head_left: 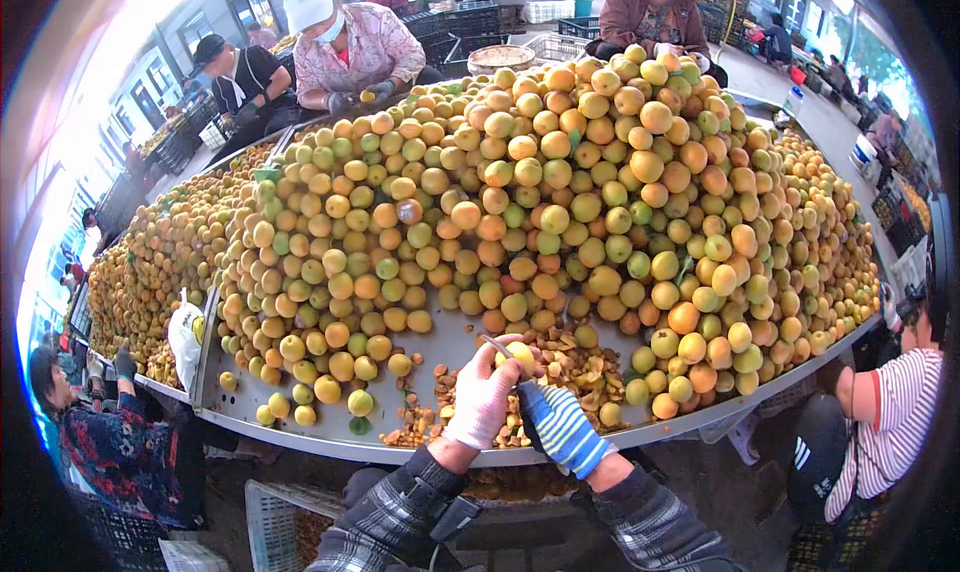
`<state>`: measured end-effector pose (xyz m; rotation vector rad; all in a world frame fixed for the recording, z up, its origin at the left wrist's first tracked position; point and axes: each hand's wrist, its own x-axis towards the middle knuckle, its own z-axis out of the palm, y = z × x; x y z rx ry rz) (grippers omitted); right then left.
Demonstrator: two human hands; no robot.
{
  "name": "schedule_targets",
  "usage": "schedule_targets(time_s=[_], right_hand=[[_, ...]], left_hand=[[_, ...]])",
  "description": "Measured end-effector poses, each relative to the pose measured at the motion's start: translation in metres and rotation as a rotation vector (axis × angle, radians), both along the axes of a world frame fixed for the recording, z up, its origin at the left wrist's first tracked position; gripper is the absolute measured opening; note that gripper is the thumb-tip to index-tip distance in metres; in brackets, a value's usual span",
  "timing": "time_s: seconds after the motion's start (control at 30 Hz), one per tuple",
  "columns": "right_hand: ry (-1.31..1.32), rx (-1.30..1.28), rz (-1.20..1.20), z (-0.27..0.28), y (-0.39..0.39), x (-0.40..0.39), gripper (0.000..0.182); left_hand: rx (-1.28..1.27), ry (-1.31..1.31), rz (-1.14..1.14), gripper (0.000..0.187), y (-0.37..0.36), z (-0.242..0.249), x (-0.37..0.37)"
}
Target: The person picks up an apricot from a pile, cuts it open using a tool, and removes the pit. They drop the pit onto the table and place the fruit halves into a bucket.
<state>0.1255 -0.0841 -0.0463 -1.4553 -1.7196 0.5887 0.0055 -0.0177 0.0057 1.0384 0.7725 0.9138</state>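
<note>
My left hand [482, 397], in a pale glove, has its fingers wrapped round a yellow-orange fruit [518, 356] near the table's front edge. A thin curved metal blade [497, 347] shows at the fruit's upper left. My right hand [565, 424], in a blue, white and yellow striped glove, is closed just right of the fruit; what its fingers hold is hidden. Cut fruit pieces [588, 369] lie beyond and beside my hands. A large heap of whole fruit [560, 192] rises behind them on the metal table [455, 337].
A white bag [186, 344] hangs at the left divider. A white crate [270, 527] stands below the table at left. People sit around the table, one in a striped shirt [900, 412] at right and one in a patterned top [120, 452] at left.
</note>
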Motion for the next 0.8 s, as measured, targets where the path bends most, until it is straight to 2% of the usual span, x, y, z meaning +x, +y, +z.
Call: schedule_targets(time_s=[0.07, 0.1, 0.17, 0.2, 0.23, 0.3, 0.37, 0.43, 0.47, 0.5, 0.57, 0.6, 0.63, 0.7, 0.73, 0.77, 0.8], right_hand=[[0.189, -0.117, -0.051, 0.007, 0.000, 0.002, 0.025], [0.190, -0.116, -0.052, 0.015, 0.000, 0.006, 0.025], [-0.089, -0.256, -0.066, 0.034, -0.005, 0.020, 0.033], [-0.035, -0.160, -0.123, 0.037, -0.007, 0.024, 0.036], [0.216, 0.001, -0.177, 0.030, -0.004, 0.022, 0.039], [0.069, -0.131, -0.223, 0.062, -0.004, 0.031, 0.047], [0.206, -0.081, -0.214, 0.063, -0.001, 0.029, 0.057], [0.173, -0.061, -0.191, 0.058, 0.003, 0.027, 0.059], [0.147, -0.092, -0.194, 0.058, 0.004, 0.028, 0.057], [0.147, -0.093, -0.198, 0.057, 0.005, 0.031, 0.057], [0.275, -0.113, -0.096, 0.055, 0.005, 0.039, 0.053], [0.211, -0.062, -0.060, 0.057, 0.004, 0.041, 0.044], [0.210, -0.066, -0.057, 0.056, 0.005, 0.045, 0.044], [0.684, -0.190, -0.124, 0.049, 0.005, 0.051, 0.036], [0.767, -0.138, -0.178, 0.035, 0.011, 0.055, 0.031], [0.881, -0.179, -0.195, 0.035, 0.010, 0.058, 0.028], [0.896, -0.155, -0.229, 0.034, 0.012, 0.057, 0.028]], left_hand=[[-0.112, -0.162, 0.031, 0.037, 0.004, -0.002, -0.002], [-0.159, -0.239, 0.056, 0.038, 0.010, -0.003, -0.006], [-0.289, -0.318, 0.180, 0.035, 0.027, -0.021, -0.015], [-0.293, -0.312, 0.156, 0.035, 0.029, -0.019, -0.019], [-0.299, -0.308, 0.132, 0.034, 0.029, -0.018, -0.022], [-0.220, -0.144, 0.039, 0.033, 0.018, -0.008, -0.017], [-0.230, -0.048, 0.001, 0.030, 0.007, -0.002, -0.004], [-0.123, 0.157, -0.053, 0.029, -0.003, -0.005, 0.005], [0.008, 0.141, -0.084, 0.029, -0.003, -0.015, 0.005], [0.006, 0.141, -0.087, 0.029, -0.004, -0.015, 0.004], [0.177, 0.197, -0.185, 0.032, -0.004, -0.011, 0.001], [0.195, 0.219, -0.216, 0.036, -0.008, 0.000, 0.000], [0.191, 0.218, -0.213, 0.036, -0.011, 0.007, 0.000], [0.037, 0.029, -0.293, 0.052, -0.016, 0.015, 0.000], [-0.059, -0.097, -0.342, 0.058, -0.015, 0.012, -0.003], [-0.052, -0.102, -0.343, 0.058, -0.013, 0.009, -0.002], [-0.036, -0.200, -0.265, 0.054, -0.010, 0.006, -0.001]])
